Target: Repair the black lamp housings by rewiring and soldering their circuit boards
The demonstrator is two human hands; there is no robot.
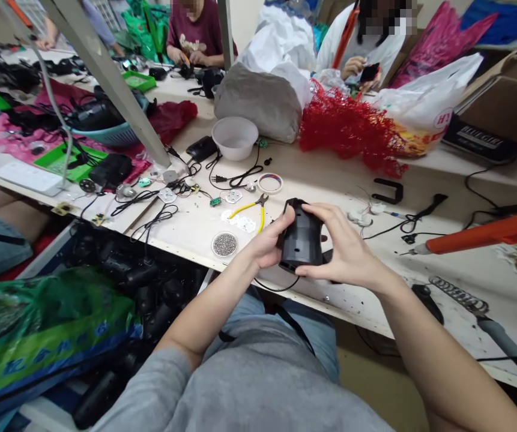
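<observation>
Both my hands grip a black plastic housing (pixel 302 237) above the front edge of the workbench. My left hand (pixel 272 243) is closed on its left side, thumb near the top. Along the right side, my right hand (pixel 343 243) wraps it, with the thumb at the lower edge and fingers at the upper edge. A thin black cable (pixel 278 290) hangs below the housing. Just left of it lie yellow-handled cutting pliers (pixel 262 207), and a small round dish of metal screws (pixel 224 244) sits nearer the edge.
An orange electric screwdriver (pixel 487 231) juts in from the right, above a soldering iron (pixel 496 330) and its coiled stand (pixel 459 293). Behind are a tape roll (pixel 270 183), a white bowl (pixel 235 138) and red netting (pixel 348 123). Co-workers sit across the bench. A drawer of black housings (pixel 150 300) is below left.
</observation>
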